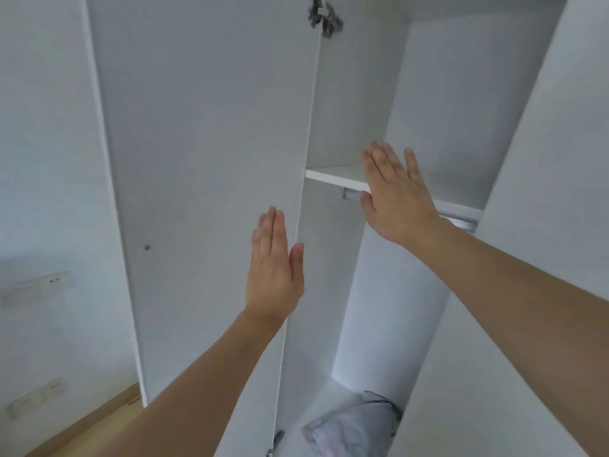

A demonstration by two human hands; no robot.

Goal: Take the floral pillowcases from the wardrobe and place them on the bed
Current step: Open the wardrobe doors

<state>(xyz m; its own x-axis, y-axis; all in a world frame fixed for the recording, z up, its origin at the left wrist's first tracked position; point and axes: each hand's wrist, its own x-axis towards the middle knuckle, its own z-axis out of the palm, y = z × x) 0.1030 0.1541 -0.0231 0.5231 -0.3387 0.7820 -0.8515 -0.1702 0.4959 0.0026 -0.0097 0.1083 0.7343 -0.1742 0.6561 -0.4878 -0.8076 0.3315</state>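
Hands flat and empty: left hand [275, 265] pressed on the edge of the white wardrobe door [204, 192], right hand [395, 192], fingers spread, at the white shelf [333, 176]. Best to swing the door wide, then reach down. Crumpled pale floral pillowcases [349, 427] low in frame, on the wardrobe floor; long axis roughly lower left to upper right, though bunched.
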